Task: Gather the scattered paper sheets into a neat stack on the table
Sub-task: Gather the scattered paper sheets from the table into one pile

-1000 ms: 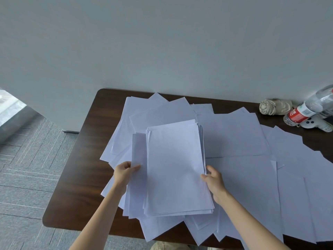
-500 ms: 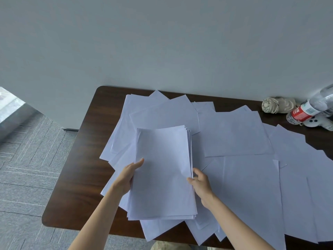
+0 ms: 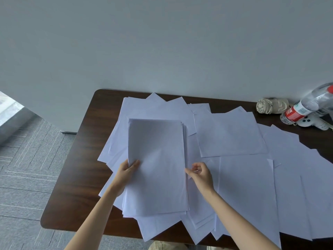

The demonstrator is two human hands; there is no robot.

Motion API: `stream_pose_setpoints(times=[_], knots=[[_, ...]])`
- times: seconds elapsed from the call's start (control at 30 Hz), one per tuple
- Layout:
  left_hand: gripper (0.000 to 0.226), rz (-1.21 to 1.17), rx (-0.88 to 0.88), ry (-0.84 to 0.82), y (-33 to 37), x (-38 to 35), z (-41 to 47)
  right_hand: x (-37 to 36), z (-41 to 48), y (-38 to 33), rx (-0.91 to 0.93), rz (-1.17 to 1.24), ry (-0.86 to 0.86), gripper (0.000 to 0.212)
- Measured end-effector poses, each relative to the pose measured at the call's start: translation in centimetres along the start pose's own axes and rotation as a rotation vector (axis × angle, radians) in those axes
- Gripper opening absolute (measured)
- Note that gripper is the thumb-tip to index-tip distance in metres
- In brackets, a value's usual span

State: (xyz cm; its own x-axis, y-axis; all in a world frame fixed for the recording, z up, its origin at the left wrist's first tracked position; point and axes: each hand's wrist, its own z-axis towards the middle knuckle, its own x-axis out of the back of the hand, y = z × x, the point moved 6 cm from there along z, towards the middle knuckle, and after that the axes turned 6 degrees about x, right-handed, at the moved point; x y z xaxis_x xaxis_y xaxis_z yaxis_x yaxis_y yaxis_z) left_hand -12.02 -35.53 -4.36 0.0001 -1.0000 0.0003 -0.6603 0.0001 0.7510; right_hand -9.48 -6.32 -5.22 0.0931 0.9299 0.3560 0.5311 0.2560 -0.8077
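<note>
Bottle (image 3: 313, 103), red label (image 3: 292, 113) text unreadable, left hand (image 3: 126, 171) holding paper stack (image 3: 156, 159)

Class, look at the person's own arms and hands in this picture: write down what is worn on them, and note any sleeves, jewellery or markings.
The left hand and the right hand are bare: no gloves, and no ring shows. The left forearm and the right forearm are uncovered right down to the picture's bottom edge, with no sleeve, watch, bracelet or marking in view.
</note>
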Motion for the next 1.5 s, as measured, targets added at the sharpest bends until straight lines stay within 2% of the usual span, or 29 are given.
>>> stream_pose_setpoints(times=[0.13, 0.17, 0.23, 0.37, 0.43, 0.57, 0.7, 0.77, 0.83, 0.93, 1.03, 1.2, 1.37, 1.5], knots=[[0.029, -0.078, 0.044, -0.110, 1.4, -1.0, -0.5, -0.3, 0.3, -0.3, -0.163, 0.306, -0.257, 0.047], [0.032, -0.095, 0.072, -0.145, 1.6, -1.5, -0.6, -0.3, 0.5, -0.5, -0.160, 0.365, -0.286, 0.044], [0.035, -0.144, 0.123, -0.208, 2.1, -2.7, -0.8, 0.4, 0.7, -1.3, -0.112, 0.462, -0.254, 0.022], [0.037, -0.166, 0.178, -0.331, 3.1, -5.7, -0.8, 2.5, 1.7, -2.1, -0.028, 0.518, -0.140, 0.019], [0.037, -0.121, 0.158, -0.326, 3.2, -6.9, -0.1, 3.6, 2.2, -2.2, -0.003, 0.487, -0.116, 0.016], [0.041, -0.073, 0.053, -0.154, 3.3, -7.9, 1.3, 5.2, 3.8, -2.3, 0.015, 0.274, -0.112, 0.012], [0.011, -0.093, 0.023, -0.036, 2.5, -8.1, 2.6, 7.3, 5.9, -2.2, 0.050, 0.139, -0.004, 0.007], [0.014, -0.093, 0.026, -0.006, 2.1, -7.8, 3.1, 8.6, 6.8, -2.5, 0.178, -0.155, 0.092, 0.014], [0.015, -0.089, 0.029, 0.017, 1.9, -7.5, 3.5, 9.0, 7.6, -2.7, 0.306, -0.512, 0.102, 0.039], [0.014, -0.084, 0.044, 0.048, 1.5, -7.0, 3.9, 8.5, 8.8, -2.0, 0.357, -0.798, -0.028, 0.087], [0.014, -0.087, 0.061, 0.070, 1.2, -6.4, 4.1, 8.3, 9.9, -1.4, 0.351, -0.935, -0.124, 0.102], [0.015, -0.107, 0.072, 0.088, 1.0, -6.0, 4.3, 9.1, 10.7, -1.7, 0.436, -1.062, -0.047, 0.089], [0.015, -0.130, 0.066, 0.095, 1.0, -5.8, 4.3, 8.9, 10.4, -3.2, 0.642, -1.206, 0.087, 0.057], [0.017, -0.155, 0.081, 0.102, 0.6, -5.4, 4.2, 9.8, 10.2, -3.6, 0.646, -1.137, 0.094, 0.051]])
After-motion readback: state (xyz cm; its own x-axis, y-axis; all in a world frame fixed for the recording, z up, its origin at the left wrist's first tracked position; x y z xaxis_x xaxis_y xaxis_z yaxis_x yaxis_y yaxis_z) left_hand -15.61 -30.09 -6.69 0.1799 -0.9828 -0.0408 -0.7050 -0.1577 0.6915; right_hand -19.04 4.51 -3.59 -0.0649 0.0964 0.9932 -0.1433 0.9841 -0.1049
